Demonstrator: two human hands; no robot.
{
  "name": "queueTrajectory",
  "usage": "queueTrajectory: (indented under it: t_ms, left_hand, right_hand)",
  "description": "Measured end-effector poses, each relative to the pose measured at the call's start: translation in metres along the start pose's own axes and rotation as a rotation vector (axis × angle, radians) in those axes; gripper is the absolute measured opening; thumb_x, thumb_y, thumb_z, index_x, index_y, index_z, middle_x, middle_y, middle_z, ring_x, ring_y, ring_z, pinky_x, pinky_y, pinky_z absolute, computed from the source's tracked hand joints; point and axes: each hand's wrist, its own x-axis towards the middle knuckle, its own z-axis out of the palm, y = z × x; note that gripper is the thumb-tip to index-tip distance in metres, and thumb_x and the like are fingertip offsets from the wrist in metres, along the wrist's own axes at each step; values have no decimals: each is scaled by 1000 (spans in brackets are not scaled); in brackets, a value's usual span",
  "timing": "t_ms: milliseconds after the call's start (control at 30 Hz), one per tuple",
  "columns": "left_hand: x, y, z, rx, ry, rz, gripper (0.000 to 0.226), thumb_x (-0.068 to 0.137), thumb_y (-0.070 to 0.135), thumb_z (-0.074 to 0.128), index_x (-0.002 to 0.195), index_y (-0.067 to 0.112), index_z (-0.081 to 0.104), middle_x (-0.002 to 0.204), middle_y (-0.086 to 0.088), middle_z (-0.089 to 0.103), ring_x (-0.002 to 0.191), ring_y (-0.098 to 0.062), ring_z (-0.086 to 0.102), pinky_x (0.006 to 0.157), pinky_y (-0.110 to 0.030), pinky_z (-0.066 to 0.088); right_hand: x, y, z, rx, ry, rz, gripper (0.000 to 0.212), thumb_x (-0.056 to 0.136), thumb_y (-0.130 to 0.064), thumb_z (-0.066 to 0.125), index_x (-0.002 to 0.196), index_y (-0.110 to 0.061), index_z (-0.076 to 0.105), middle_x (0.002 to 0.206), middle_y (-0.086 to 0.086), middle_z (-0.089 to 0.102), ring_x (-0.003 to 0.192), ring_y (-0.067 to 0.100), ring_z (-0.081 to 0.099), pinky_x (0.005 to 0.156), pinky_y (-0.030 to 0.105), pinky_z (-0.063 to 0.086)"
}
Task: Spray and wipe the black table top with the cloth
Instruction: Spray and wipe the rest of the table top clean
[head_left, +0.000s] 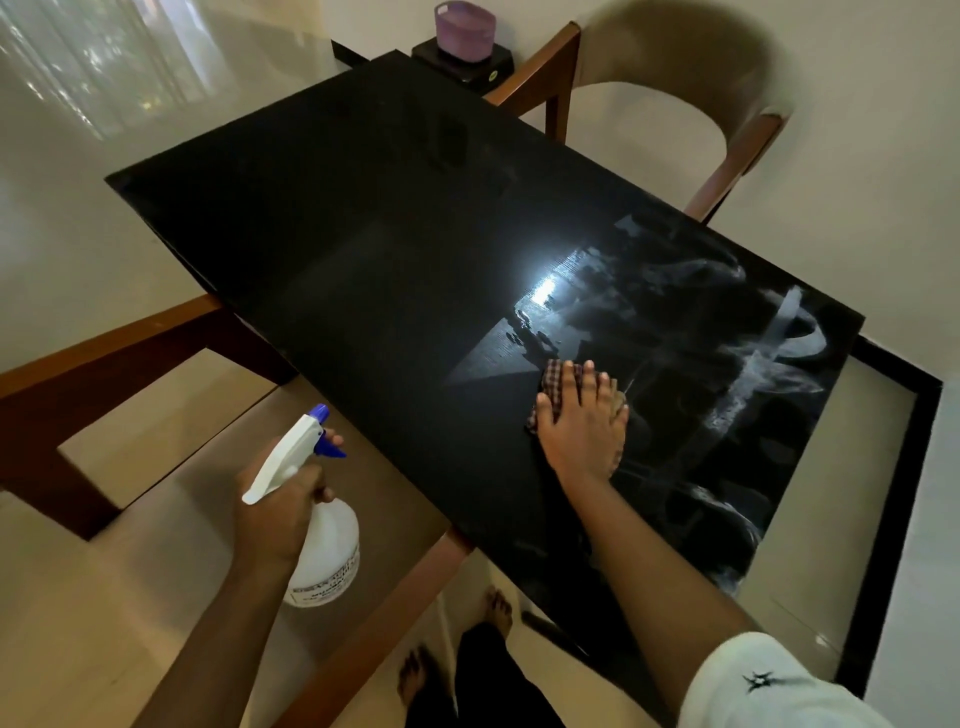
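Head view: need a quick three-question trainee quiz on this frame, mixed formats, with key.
1. True or false: the spray bottle stands on the black table top.
2. What does the right hand press flat on the table top? A) a sponge B) a checked cloth C) a paper towel
3. Fill in: the wet streaks lie mostly to the ___ of the right hand.

Key
1. False: the left hand grips it beside the table, off the top.
2. B
3. right
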Motion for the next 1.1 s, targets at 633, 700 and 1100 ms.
queueTrajectory:
  t_ms: [633, 700, 1100]
  left_hand:
    - [11, 32, 12, -27, 48, 43, 42, 82, 9, 61, 122, -2, 53, 79, -19, 60, 70, -20, 54, 68, -33, 41]
    - [11, 35, 13, -37, 57, 51, 46, 77, 15, 59, 120, -3, 56, 74, -18, 61, 72, -25, 56, 68, -32, 44]
    - [13, 50, 21, -133, 116, 105, 41, 79, 8, 57, 120, 5, 57, 74, -16, 60, 70, -31, 53, 73, -44, 45]
  right_hand:
    - [32, -20, -3, -15, -4, -164, 66, 95, -60, 28, 152, -27, 20, 159, 4, 20, 147, 27, 13, 117, 53, 10]
    - [41, 0, -8, -14, 17, -53, 65, 96, -58, 29, 152, -26, 19, 160, 5, 18, 147, 28, 11, 117, 53, 10]
    - [-12, -122, 23, 70, -165, -541, 64, 96, -56, 29, 152, -30, 12, 162, 1, 4, 148, 23, -4, 113, 50, -14]
